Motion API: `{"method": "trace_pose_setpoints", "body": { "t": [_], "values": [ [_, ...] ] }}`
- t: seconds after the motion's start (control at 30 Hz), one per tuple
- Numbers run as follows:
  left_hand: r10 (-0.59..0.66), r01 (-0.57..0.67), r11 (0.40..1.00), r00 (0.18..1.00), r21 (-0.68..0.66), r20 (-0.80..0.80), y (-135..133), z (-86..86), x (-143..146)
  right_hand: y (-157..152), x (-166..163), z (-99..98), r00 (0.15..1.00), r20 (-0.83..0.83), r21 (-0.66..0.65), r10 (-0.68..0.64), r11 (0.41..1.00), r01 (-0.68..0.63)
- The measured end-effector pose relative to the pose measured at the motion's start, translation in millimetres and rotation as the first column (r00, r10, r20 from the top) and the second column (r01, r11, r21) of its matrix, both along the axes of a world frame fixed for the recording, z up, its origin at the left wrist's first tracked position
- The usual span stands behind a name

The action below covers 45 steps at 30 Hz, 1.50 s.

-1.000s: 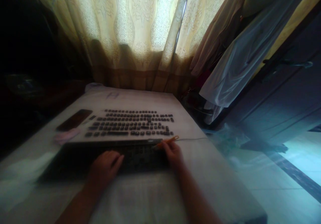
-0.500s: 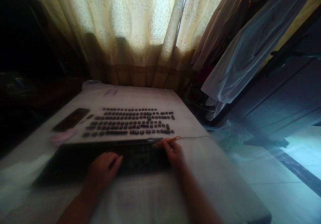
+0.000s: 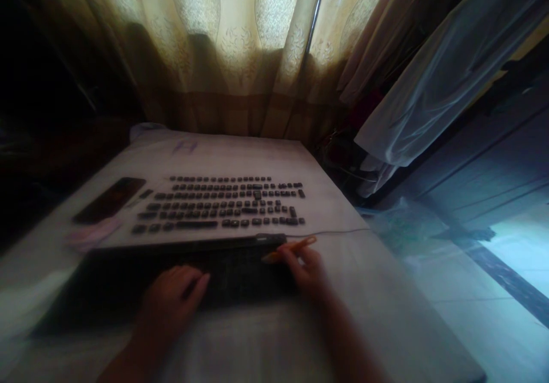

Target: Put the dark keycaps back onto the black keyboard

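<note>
A dark keyboard frame (image 3: 128, 280) lies on a white cloth-covered table (image 3: 240, 348) in front of me. My left hand (image 3: 169, 303) rests flat on its near edge, fingers stretched out. My right hand (image 3: 306, 268) is closed on a thin orange tool (image 3: 291, 247), whose tip touches the frame's far right corner. Beyond the frame, several loose dark keycaps (image 3: 218, 206) are laid out in rows on the cloth.
A dark phone (image 3: 109, 199) lies at the left of the keycaps, with a pale pinkish object (image 3: 90, 237) near it. A thin wire (image 3: 338, 232) runs right from the frame. Curtains (image 3: 240, 57) hang behind the table. Tiled floor (image 3: 493, 291) lies to the right.
The view has tilted down a little, so everything sits slightly lower and closer. Both hands keep their places on the frame, the right one still holding the orange tool.
</note>
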<state>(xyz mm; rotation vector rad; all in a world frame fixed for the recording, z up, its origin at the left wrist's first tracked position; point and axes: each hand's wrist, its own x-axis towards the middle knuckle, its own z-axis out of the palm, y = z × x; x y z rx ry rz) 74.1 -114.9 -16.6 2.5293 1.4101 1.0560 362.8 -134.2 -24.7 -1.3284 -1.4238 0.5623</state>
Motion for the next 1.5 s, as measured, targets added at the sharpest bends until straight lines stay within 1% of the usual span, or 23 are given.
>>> {"method": "trace_pose_setpoints", "body": {
  "t": [0.1,0.2,0.3,0.43,0.5,0.6,0.73,0.9,1.07,1.27,1.5],
  "values": [
    [-0.004,0.004,1.0,1.0,-0.022,0.01,0.3,-0.3,-1.2,0.4,2.2,-4.7,0.998,-0.032,-0.011,-0.055,0.998,0.055],
    [-0.027,0.028,0.998,1.0,-0.062,0.009,0.0,-3.0,-4.2,0.6,4.0,-8.1,0.996,0.006,0.042,-0.089,0.995,0.089],
    [-0.039,0.039,0.994,0.999,-0.101,-0.002,-0.6,-4.8,-6.5,0.2,4.2,-6.0,0.996,0.066,0.079,-0.055,0.996,0.05],
    [-0.044,0.046,0.993,0.999,-0.105,0.013,-1.8,-2.0,-4.2,-1.6,2.9,1.5,0.989,0.142,0.055,0.029,0.998,-0.037],
    [-0.051,0.054,0.994,0.998,-0.099,0.027,-2.6,-0.4,-2.6,-3.2,2.7,3.9,0.988,0.148,0.027,0.032,0.999,-0.037],
    [-0.068,0.071,0.991,0.997,-0.113,0.034,-3.6,0.3,-2.9,-5.2,3.8,4.0,0.991,0.134,0.004,-0.013,1.0,0.013],
    [-0.093,0.093,0.985,0.996,-0.142,0.007,-3.6,2.8,-4.7,-5.2,5.8,0.8,0.982,0.17,0.076,-0.078,0.995,0.066],
    [-0.096,0.098,0.993,0.995,-0.067,0.029,-2.0,7.7,-1.9,-4.4,4.0,3.3,0.964,0.246,0.12,-0.096,0.99,0.068],
    [-0.102,0.101,0.99,0.995,-0.096,-0.007,-3.1,2.1,-4.1,-3.7,2.3,9.4,0.96,0.265,0.149,-0.089,0.988,0.051],
    [-0.11,0.11,0.99,0.994,-0.089,0.011,-3.8,2.3,-2.9,-3.4,1.2,7.4,0.964,0.255,0.116,-0.078,0.992,0.049],
    [-0.116,0.117,0.986,0.993,-0.123,0.012,-5.1,2.3,-3.1,-4.3,-0.2,4.5,0.973,0.225,0.059,-0.044,0.998,0.031]
  ]
}}
